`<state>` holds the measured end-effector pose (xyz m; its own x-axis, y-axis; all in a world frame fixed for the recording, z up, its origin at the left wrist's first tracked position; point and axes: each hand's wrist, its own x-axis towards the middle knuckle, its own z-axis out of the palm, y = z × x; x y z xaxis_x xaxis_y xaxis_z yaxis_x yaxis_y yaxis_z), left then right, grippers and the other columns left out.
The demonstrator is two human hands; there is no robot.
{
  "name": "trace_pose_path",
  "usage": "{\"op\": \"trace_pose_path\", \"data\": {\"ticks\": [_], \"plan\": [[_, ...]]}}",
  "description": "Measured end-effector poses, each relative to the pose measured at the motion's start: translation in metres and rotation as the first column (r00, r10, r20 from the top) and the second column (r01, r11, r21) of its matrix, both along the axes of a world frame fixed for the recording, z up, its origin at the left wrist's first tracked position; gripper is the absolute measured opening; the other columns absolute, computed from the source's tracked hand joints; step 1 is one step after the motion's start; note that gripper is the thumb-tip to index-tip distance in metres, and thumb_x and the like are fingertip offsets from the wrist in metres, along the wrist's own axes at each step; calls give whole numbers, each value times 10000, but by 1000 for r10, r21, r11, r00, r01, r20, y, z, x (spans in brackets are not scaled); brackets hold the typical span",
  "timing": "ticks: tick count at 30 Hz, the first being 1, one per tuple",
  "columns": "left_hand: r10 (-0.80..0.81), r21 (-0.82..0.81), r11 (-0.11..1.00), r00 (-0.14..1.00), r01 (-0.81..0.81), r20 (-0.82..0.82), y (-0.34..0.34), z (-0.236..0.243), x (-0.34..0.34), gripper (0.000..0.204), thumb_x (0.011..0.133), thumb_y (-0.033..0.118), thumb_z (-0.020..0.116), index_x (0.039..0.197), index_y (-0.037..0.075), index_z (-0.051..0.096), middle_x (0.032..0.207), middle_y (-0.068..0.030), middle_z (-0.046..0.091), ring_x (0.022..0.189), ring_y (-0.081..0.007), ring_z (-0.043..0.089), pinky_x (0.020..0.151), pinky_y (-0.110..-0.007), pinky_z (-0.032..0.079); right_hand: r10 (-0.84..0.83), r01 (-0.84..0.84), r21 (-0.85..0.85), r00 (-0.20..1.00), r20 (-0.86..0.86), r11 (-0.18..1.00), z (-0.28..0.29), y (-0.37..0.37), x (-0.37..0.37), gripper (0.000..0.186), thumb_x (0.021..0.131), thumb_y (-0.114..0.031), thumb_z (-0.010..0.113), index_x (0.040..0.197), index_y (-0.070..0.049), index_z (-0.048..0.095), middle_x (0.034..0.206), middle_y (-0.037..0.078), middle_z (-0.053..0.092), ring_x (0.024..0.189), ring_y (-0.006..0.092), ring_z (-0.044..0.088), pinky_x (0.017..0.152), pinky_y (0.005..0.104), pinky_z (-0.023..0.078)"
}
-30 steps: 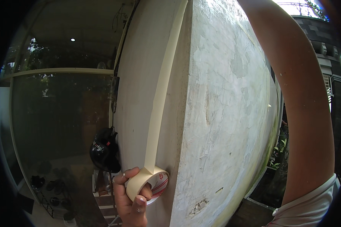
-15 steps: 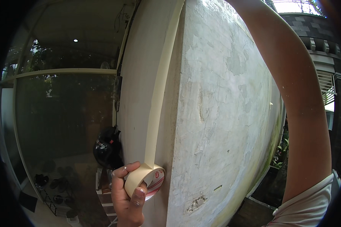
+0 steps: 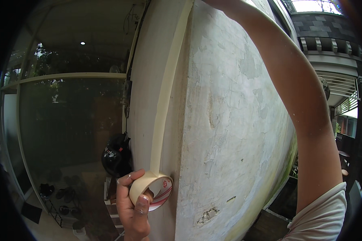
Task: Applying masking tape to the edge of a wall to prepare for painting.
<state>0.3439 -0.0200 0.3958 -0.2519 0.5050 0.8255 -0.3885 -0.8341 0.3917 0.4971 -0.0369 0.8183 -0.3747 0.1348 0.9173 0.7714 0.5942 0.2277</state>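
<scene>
My left hand (image 3: 134, 213) is closed round a roll of cream masking tape (image 3: 140, 192), fingers on its outer side and the thumb across its open core. From the roll, a long tape strip (image 3: 165, 100) runs up along the wall's corner to the top of the picture. My right arm (image 3: 301, 88) is raised high on the right. At the top edge my right hand (image 3: 219, 3) shows only in part, near the strip's upper end. Its fingers are out of the picture, so what they hold is hidden.
A rough, patchy grey wall (image 3: 233, 120) juts toward me at the corner. Left of it hangs a black helmet (image 3: 116, 156) beside a large dark glass pane (image 3: 64, 128). Shoes (image 3: 64, 195) stand on a low rack. A dark trough (image 3: 283, 197) lies at lower right.
My right arm and hand have shifted left along the top, toward the corner. My left hand and the tape roll have moved slightly left in the picture, and the view has turned a little.
</scene>
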Motion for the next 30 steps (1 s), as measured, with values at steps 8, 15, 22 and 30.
{"op": "trace_pose_path", "data": {"ticks": [8,15,22,30], "plan": [[-100,-4,995,994,100,-33,2,-2,-9,496,938,247,602,1309,-37,435,772,-6,533,689,-51,444,646,-214,382,-70,73,300,997,-19,951,-33,21,-3,301,793,-256,702,1079,-168,672,1209,142,561,1278,335,420,1073,501,340],[-88,-34,996,996,88,-2,-2,-1,-6,522,937,235,601,1328,-15,360,738,-28,526,672,-72,466,631,-229,392,-208,22,510,928,311,860,-60,13,11,161,908,-252,658,966,-121,731,1227,92,620,1278,330,413,1068,478,310],[-181,3,983,981,181,74,2,-3,-1,470,930,251,604,1281,28,385,725,28,384,602,-51,347,541,-215,334,-408,64,562,755,513,825,-53,-10,17,310,1006,-324,533,1045,-75,714,1147,63,690,1288,347,419,1108,512,266],[-220,14,975,970,220,106,6,-4,2,477,926,275,624,1266,41,386,708,42,357,587,-46,336,523,-212,318,-554,242,593,714,428,768,21,-11,21,525,1061,-473,271,1122,-167,693,1193,-9,680,1299,289,401,1127,489,221]]}}
